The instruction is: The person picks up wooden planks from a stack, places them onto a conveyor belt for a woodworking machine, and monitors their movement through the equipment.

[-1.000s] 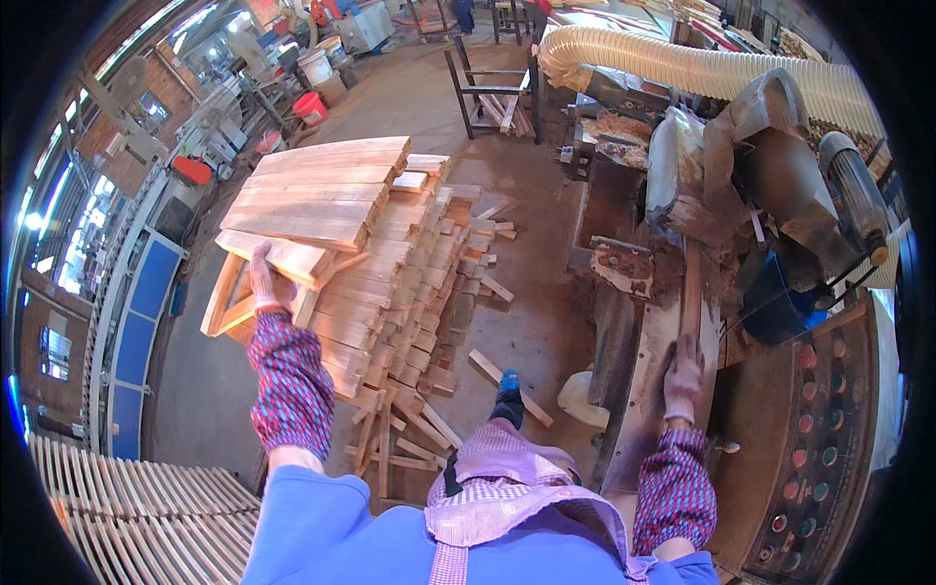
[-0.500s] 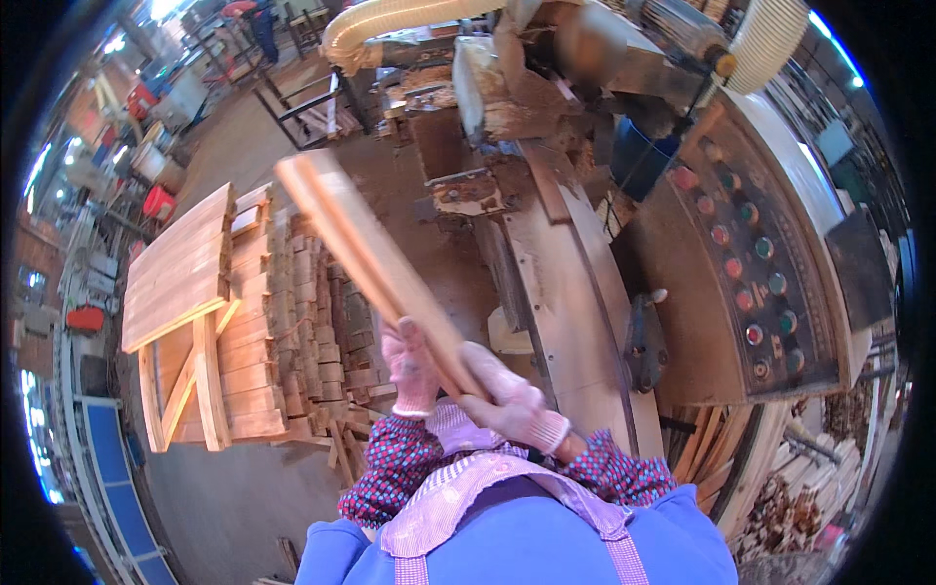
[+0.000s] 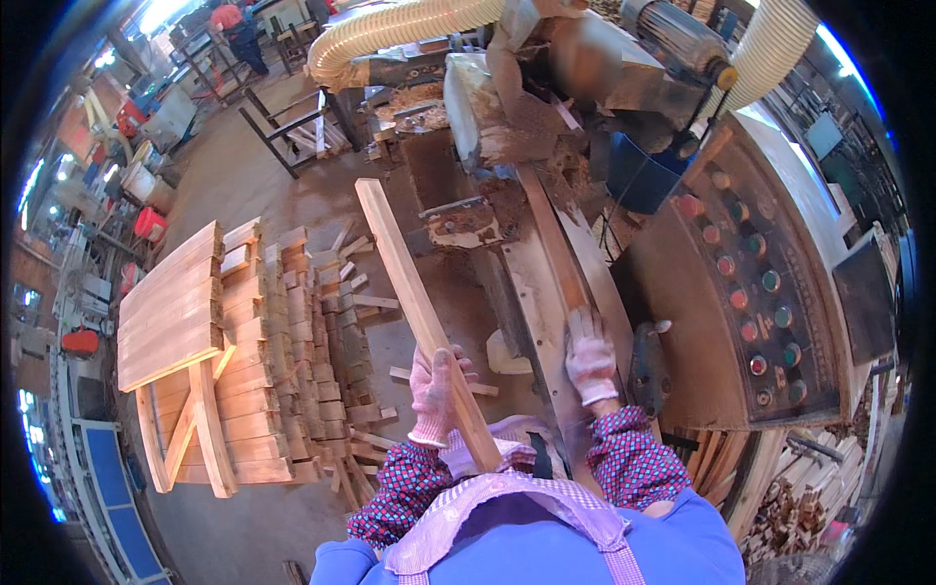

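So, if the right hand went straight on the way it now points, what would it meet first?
Most likely the board on the machine bed: the right hand's fingertips are at its near end, though whether they touch it or lie slightly above is unclear.

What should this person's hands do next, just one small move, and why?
Perhaps ease the long brown wooden strip forward with the gloved right hand: that hand sits at the strip's near end, and the strip lies lengthwise along the flat machine bed. The gloved left hand holds a pale wooden bar.
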{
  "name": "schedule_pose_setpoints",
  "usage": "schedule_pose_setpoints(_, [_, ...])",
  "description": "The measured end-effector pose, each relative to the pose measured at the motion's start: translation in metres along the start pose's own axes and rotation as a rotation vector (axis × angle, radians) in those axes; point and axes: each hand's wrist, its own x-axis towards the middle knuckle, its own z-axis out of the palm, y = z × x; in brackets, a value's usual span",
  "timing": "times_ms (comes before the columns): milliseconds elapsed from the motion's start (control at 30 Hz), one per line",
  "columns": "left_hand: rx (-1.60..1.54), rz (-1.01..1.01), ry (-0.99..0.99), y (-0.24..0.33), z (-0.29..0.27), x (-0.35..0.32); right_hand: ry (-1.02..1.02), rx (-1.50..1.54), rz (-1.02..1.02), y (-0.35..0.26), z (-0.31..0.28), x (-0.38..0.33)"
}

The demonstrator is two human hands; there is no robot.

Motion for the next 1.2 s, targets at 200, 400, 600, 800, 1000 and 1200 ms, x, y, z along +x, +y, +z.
schedule_pose_setpoints(200, [0.069, 0.106, 0.091, -0.013, 0.013, 0.005, 0.141, 0.057, -0.057, 0.020, 0.032, 0.093])
schedule_pose_setpoints(400, [-0.041, 0.155, 0.069, -0.015, 0.023, 0.006, -0.305, 1.659, 0.085, -0.083, -0.077, 0.056])
schedule_pose_setpoints(600, [1.183, 0.697, -0.097, 0.043, -0.022, 0.008, -0.359, 1.203, 0.048, -0.092, -0.121, -0.093])
schedule_pose_setpoints(800, [1.408, 0.802, 1.220, 0.253, -0.256, 0.046, -0.110, 0.440, 0.093, -0.026, -0.077, -0.179])
schedule_pose_setpoints(1000, [1.847, 0.412, 0.824, 0.334, -0.439, 0.038, -0.045, 0.073, -0.067, -0.013, -0.033, -0.035])
schedule_pose_setpoints(1200, [-0.056, 0.513, 0.655, 0.319, -0.332, 0.038, 0.127, 0.174, -0.104, 0.027, 0.058, 0.106])
